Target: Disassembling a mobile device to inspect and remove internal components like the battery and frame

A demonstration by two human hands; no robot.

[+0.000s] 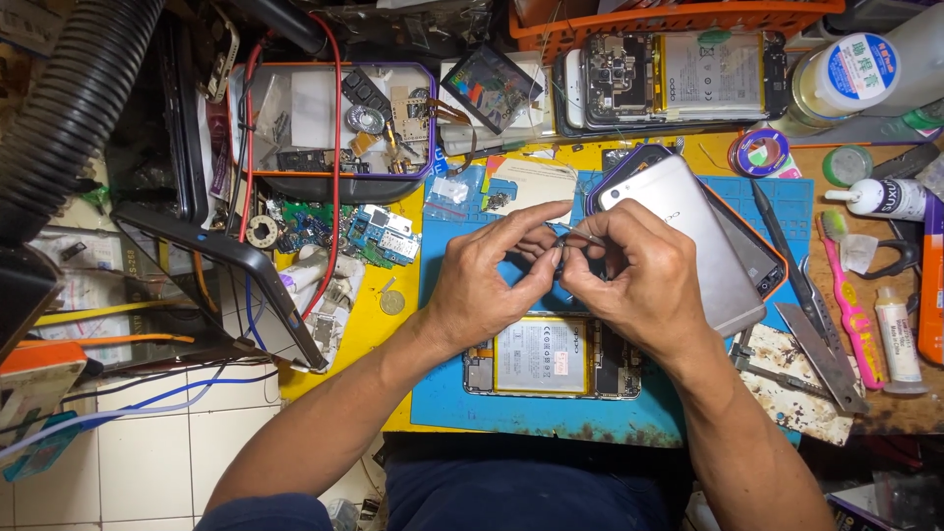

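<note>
Where the two hands meet over the blue mat (pixel 447 393), they hide most of what they hold. The left hand (pixel 487 280) and the right hand (pixel 639 280) come together, fingers pinched tight on a thin metal tool (pixel 580 236), maybe tweezers. It is too small to tell for sure. The tool lies almost flat, and its long side runs left to right, a little above the middle of the mat.

Right under the hands lies one open phone (pixel 551 356) with its battery showing. The wrists cover its top edge. Just beside the right hand sits one silver phone back (pixel 688 221), tilted, on top of a darker phone part.

Farther up there is one clear tray (pixel 295 128) full of small parts, and more opened phones (pixel 678 79) stacked together. On the right lie one pink toothbrush (pixel 848 295), a black screwdriver (pixel 782 246), one white glue tube (pixel 880 197) and one roll of wire (pixel 759 154). One coin (pixel 392 302) rests on the yellow table (pixel 364 339), left of the mat.
</note>
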